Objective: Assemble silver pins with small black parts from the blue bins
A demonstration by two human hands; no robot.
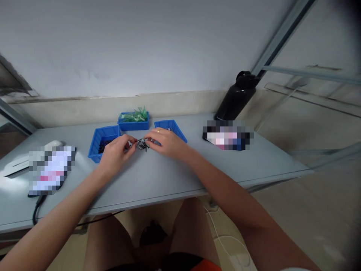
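My left hand (120,149) is closed in a pinch at the middle of the table. A thin dark stick-like piece (139,140) runs from its fingertips toward my right hand (166,142). That hand, with a ring on one finger, is also pinched, at the piece's other end. Just below the fingertips lies a small pile of short dark and silvery pieces (143,146); their kind is too small to tell. Beside my left hand stands a blue bin (94,148) with dark small parts. Behind my right hand is another blue bin (179,132), partly covered, with some light bits inside.
A third blue bin (134,126) with green plastic strips stands near the wall. A black bottle (235,98) and a blurred-out phone-like item (228,136) are at the right. On the left lie a blurred-out screen (52,171) with a black cable (37,209) and a white lamp-like object (21,162).
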